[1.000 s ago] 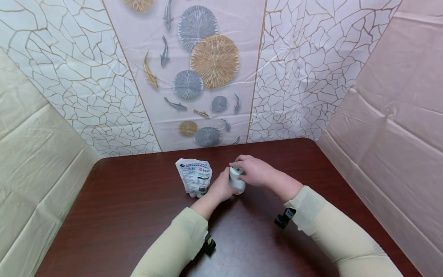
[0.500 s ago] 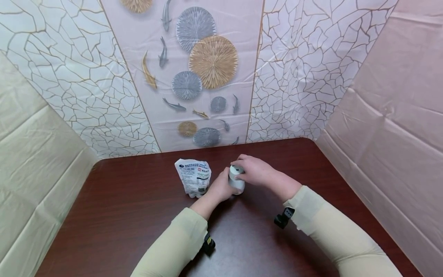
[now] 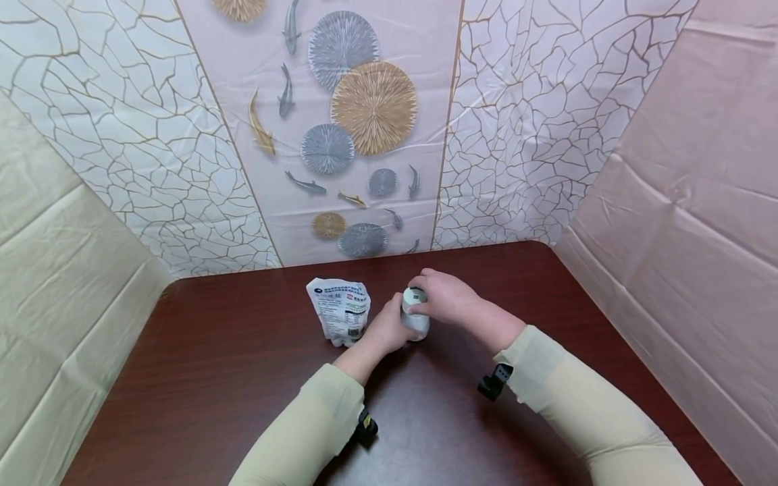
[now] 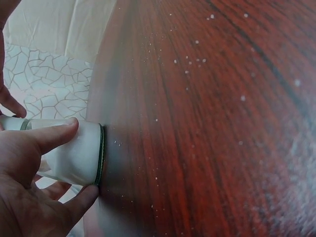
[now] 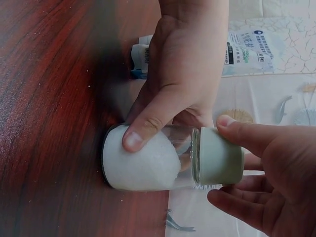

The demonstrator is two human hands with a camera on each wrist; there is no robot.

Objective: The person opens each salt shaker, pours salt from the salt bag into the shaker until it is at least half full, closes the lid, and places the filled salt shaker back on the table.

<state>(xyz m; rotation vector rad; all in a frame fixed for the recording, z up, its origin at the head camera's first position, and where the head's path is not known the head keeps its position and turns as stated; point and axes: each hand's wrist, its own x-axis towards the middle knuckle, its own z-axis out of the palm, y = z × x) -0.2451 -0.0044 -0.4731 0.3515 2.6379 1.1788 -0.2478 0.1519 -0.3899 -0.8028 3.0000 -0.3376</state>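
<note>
A clear glass jar [image 3: 419, 326] stands upright on the table, partly filled with white granules [image 5: 143, 165]. Its pale green lid [image 5: 221, 157] sits at the neck. My left hand [image 3: 387, 328] grips the jar's body, thumb on one side and fingers on the other. From the right, my right hand [image 3: 448, 297] pinches the lid between thumb and fingers. In the left wrist view the jar's dark base [image 4: 101, 155] touches the tabletop. Part of the lid is hidden behind the right hand's fingers in the head view.
Left of the jar stands a white printed pouch [image 3: 342, 310], close to my left hand. Tiny white grains [image 4: 190, 61] lie scattered on the dark red wooden table [image 3: 231, 378]. Patterned cloth walls [image 3: 523, 148] rise behind the table and at both sides.
My right hand has shifted slightly left at the lid, and the lid's round top shows more fully. The left hand keeps its hold on the jar; the pouch has not moved.
</note>
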